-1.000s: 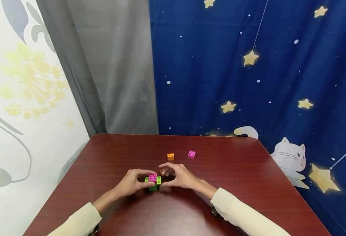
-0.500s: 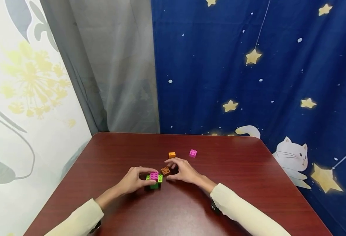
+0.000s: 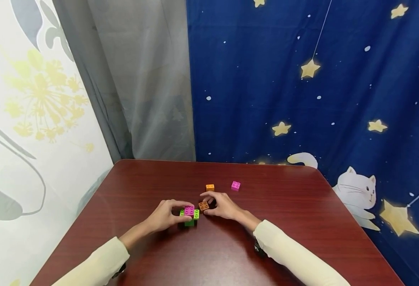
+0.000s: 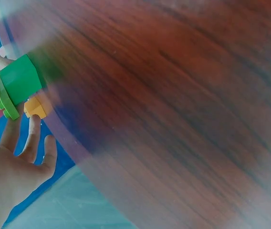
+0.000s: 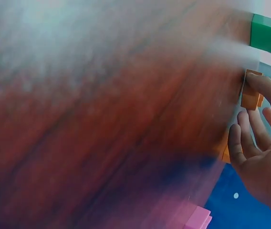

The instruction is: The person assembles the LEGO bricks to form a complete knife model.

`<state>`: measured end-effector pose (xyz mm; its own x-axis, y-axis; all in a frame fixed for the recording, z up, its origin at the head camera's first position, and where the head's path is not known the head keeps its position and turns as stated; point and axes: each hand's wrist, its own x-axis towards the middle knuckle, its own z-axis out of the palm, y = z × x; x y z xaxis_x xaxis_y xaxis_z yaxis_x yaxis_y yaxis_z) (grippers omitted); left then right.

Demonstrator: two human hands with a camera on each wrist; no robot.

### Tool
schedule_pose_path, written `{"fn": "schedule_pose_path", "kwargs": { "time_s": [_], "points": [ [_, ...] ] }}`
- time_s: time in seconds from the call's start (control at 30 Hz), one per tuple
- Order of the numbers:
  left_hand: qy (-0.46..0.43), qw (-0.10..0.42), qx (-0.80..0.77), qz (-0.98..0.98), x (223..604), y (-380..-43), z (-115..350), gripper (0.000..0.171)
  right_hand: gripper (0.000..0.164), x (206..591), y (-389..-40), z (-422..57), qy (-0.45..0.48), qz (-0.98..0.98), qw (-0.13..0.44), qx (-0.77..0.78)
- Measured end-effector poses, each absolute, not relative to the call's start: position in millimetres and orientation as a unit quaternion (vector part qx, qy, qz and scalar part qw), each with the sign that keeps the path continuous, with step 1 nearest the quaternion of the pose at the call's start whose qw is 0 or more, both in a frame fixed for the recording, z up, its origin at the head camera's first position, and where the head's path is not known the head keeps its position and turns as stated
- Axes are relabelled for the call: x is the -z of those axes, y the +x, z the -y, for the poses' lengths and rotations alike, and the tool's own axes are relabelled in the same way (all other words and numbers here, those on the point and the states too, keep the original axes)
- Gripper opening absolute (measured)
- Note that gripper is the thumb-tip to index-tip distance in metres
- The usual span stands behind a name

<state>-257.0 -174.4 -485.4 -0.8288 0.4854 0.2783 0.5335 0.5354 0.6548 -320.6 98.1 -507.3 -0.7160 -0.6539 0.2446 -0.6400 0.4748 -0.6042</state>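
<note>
My left hand (image 3: 166,216) pinches a small stack of toy building bricks from its left side. On top sits a pink brick (image 3: 189,210), over a lime-green brick (image 3: 197,214), with a dark green brick (image 4: 21,78) at the bottom. Just right of the stack, my right hand (image 3: 223,205) holds a brown four-stud brick (image 3: 204,206) between thumb and fingers. In the right wrist view the thumb lies against this brown brick (image 5: 251,93), apart from the green one (image 5: 267,34).
Behind the right hand, an orange brick (image 3: 210,187) lies on the dark red-brown table (image 3: 209,254). Another pink brick (image 3: 235,186) lies farther right. Curtains (image 3: 252,99) hang beyond the table's far edge.
My right hand drew back slightly from the stack, uncovering the brown brick, then closed thumb and fingers on it. The left hand stays on the stack. The head view shifted slightly.
</note>
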Motion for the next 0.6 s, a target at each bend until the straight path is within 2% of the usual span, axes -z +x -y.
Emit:
{"fn": "schedule_pose_path", "kwargs": {
  "time_s": [0.3,0.6],
  "points": [
    [-0.298,0.036,0.387,0.872,487.8,-263.5,172.5,0.037,0.053,495.0,-323.1,-111.0,-0.384,-0.848,-0.027,0.365],
    [-0.308,0.032,0.403,0.861,487.5,-271.5,168.9,0.038,0.049,479.3,-322.2,-124.8,-0.371,-0.852,-0.018,0.368]
  ]
}}
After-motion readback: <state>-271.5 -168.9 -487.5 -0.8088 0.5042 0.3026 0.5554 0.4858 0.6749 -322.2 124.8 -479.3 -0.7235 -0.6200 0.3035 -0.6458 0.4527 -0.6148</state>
